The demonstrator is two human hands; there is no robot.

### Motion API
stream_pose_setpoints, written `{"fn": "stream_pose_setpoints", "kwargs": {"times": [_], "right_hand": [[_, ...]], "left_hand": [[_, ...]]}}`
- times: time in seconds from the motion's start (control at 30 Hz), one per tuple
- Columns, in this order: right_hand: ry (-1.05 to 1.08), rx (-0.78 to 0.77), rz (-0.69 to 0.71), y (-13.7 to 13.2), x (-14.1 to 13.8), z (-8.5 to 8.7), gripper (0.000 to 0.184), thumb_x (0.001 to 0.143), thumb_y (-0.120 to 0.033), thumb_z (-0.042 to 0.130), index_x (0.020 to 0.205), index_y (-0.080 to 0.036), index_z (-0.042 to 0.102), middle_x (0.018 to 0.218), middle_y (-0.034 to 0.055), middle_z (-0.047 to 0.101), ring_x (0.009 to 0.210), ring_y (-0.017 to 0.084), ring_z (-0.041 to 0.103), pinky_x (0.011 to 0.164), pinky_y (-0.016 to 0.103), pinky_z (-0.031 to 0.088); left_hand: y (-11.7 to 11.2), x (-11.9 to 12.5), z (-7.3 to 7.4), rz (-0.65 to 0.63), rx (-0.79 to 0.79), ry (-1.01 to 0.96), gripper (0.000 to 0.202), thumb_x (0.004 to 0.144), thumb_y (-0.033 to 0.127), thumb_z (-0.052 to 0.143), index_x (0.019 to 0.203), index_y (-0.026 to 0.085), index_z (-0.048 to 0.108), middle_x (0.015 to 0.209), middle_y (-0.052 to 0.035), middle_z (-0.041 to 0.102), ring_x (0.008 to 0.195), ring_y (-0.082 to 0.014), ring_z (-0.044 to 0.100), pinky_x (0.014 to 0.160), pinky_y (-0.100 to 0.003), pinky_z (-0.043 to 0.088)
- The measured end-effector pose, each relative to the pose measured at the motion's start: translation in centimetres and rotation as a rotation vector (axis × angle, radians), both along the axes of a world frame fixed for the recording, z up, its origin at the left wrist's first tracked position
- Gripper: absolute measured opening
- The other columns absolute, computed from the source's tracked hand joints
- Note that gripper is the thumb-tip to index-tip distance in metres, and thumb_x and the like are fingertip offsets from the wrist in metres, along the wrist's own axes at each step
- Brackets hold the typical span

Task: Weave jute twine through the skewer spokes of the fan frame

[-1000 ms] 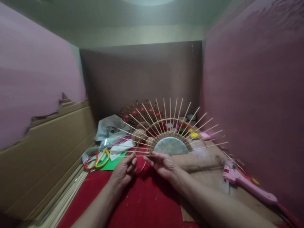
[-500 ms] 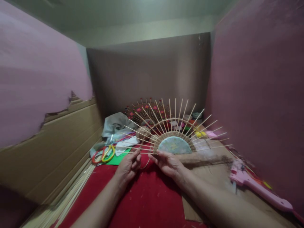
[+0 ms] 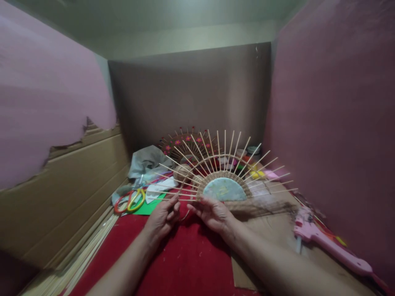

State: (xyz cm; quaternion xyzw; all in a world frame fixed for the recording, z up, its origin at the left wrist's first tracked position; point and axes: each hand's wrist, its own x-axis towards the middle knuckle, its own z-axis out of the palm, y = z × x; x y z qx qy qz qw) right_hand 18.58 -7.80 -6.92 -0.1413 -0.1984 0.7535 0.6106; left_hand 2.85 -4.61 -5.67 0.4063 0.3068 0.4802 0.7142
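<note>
A half-round stick fan (image 3: 222,174) stands upright before me, its thin sticks spreading out from a woven band around a pale blue fabric centre (image 3: 226,190). My right hand (image 3: 212,213) is closed on its lower left edge, thumb in front. At the left end of the lowest sticks, my left hand (image 3: 163,213) pinches a brown cord (image 3: 182,183). This cord arches across the sticks partway out from the band, and a loose loop of it hangs between my hands. The left fingertips partly hide where cord and stick meet.
Orange-and-yellow-handled scissors (image 3: 135,200) lie left on green paper (image 3: 149,207). Behind are a twine ball (image 3: 182,172), grey cloth (image 3: 146,161) and a flower-decorated fan (image 3: 168,147). A pink glue gun (image 3: 333,245) rests on cardboard at right. Red cloth (image 3: 185,263) covers the front.
The whole view has shifted slightly, so everything appears a little further left. Both hands keep their hold on the fan and cord, with only a small shift of the fingers.
</note>
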Motion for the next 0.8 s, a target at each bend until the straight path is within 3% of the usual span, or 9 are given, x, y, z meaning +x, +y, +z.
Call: {"fn": "stream_pose_setpoints", "kwargs": {"times": [0.13,0.27,0.4,0.53,0.67,0.8], "right_hand": [[-0.045,0.062,0.024,-0.1,-0.1,0.0,0.014,0.067,-0.017,0.069,0.079,-0.012,0.066,0.083,0.0041,0.07,0.079,0.016,0.063,0.088,0.035,0.045],[-0.056,0.1,0.007,-0.1,0.1,0.1,0.005,0.07,-0.015,0.066,0.075,-0.015,0.064,0.083,0.002,0.07,0.08,0.015,0.063,0.089,0.037,0.045],[-0.081,0.109,-0.007,-0.2,0.5,0.2,0.006,0.071,-0.012,0.064,0.076,-0.015,0.065,0.082,0.002,0.07,0.079,0.016,0.063,0.091,0.04,0.044],[-0.081,0.079,-0.01,-0.3,0.7,0.3,0.007,0.071,-0.01,0.063,0.075,-0.015,0.065,0.082,0.0016,0.07,0.084,0.017,0.063,0.092,0.041,0.043],[-0.042,0.033,-0.083,-0.3,0.9,0.4,0.012,0.07,-0.005,0.061,0.066,-0.016,0.062,0.071,-0.001,0.068,0.076,0.014,0.062,0.093,0.043,0.043],[-0.003,-0.005,-0.127,-0.4,1.0,0.7,0.018,0.07,-0.002,0.06,0.059,-0.016,0.059,0.06,-0.0031,0.064,0.068,0.011,0.06,0.093,0.043,0.042]], "left_hand": [[-0.2,0.3,-0.1,-0.064,0.009,0.008,0.022,0.072,0.027,0.064,0.067,0.013,0.048,0.043,0.0081,0.045,0.026,0.0014,0.021,0.03,-0.012,0.014],[-0.5,0.4,-0.1,-0.112,0.019,0.032,0.023,0.075,0.031,0.062,0.068,0.013,0.05,0.041,0.0088,0.042,0.028,0.0011,0.021,0.032,-0.013,0.016],[-0.8,0.2,0.4,-0.15,0.042,0.082,0.02,0.073,0.027,0.064,0.069,0.011,0.054,0.049,0.0058,0.048,0.031,0.0016,0.025,0.035,-0.014,0.018],[-0.8,-0.5,0.8,-0.188,0.093,0.163,0.02,0.07,0.023,0.066,0.085,0.009,0.061,0.057,0.0017,0.055,0.037,0.0,0.035,0.038,-0.014,0.023],[-0.8,-1.2,1.1,-0.252,0.203,0.265,0.018,0.075,0.026,0.059,0.081,0.009,0.062,0.064,-0.0036,0.06,0.046,-0.0056,0.049,0.046,-0.017,0.037],[-1.2,-1.1,1.3,-0.286,0.243,0.421,0.023,0.08,0.033,0.051,0.09,0.013,0.059,0.063,-0.0027,0.059,0.047,-0.0112,0.053,0.046,-0.023,0.042]]}}
